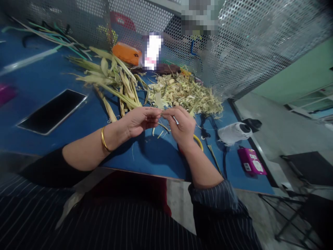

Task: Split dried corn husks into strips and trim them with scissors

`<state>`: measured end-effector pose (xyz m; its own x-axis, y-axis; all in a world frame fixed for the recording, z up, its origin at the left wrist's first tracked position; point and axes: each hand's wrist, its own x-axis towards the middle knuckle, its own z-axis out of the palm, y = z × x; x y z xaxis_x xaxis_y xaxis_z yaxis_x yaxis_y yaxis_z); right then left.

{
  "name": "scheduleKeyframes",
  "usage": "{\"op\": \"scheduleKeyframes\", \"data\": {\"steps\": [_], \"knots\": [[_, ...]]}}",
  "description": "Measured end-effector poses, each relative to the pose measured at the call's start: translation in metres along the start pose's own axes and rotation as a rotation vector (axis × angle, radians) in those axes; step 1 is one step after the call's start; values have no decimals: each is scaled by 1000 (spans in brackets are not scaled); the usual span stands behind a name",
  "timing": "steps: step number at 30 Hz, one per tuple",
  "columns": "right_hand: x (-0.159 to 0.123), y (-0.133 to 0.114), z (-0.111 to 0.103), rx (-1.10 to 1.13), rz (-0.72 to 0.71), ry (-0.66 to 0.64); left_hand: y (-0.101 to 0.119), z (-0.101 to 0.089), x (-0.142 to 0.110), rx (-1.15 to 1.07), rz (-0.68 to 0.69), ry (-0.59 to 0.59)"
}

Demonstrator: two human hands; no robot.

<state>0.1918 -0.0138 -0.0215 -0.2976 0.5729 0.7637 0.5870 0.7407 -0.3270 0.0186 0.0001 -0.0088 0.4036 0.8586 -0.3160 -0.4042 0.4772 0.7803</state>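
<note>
My left hand [145,119], with a gold bangle at the wrist, is closed in a pinch over the table. My right hand [182,125] pinches at the same spot, its fingertips meeting those of the left. Between them a pale strip of corn husk [158,100] sticks up; its lower end is hidden by the fingers. Just beyond lies a heap of small husk pieces [187,90]. Long dried husks [122,83] are spread behind my left hand. A yellow loop-shaped handle [198,142] shows partly from behind my right wrist. Small husk scraps [160,134] lie below the fingertips.
A black phone [53,111] lies on the blue table [153,156] at left. At right are a white thread spool [234,133] and a magenta box [251,161]. An orange packet [126,53] sits by the perforated metal panel [166,21] along the back.
</note>
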Motion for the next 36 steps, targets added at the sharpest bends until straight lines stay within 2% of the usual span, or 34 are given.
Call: {"op": "scheduleKeyframes", "data": {"steps": [6,12,17,22,28,31,36], "knots": [[4,-5,-2,-9,0,42,1,5,-3,73,16,7],[5,-8,-1,85,189,12,-2,11,-5,353,346,107],[2,-5,2,261,397,-6,-5,10,-4,499,467,129],[2,-4,4,339,505,63,-7,8,-3,515,461,100],[5,-10,0,353,552,62,-6,9,-4,585,495,94],[6,-8,-1,494,622,19,-5,8,-3,558,496,73],[8,-5,-2,757,701,6,-2,8,-3,462,395,13]]}}
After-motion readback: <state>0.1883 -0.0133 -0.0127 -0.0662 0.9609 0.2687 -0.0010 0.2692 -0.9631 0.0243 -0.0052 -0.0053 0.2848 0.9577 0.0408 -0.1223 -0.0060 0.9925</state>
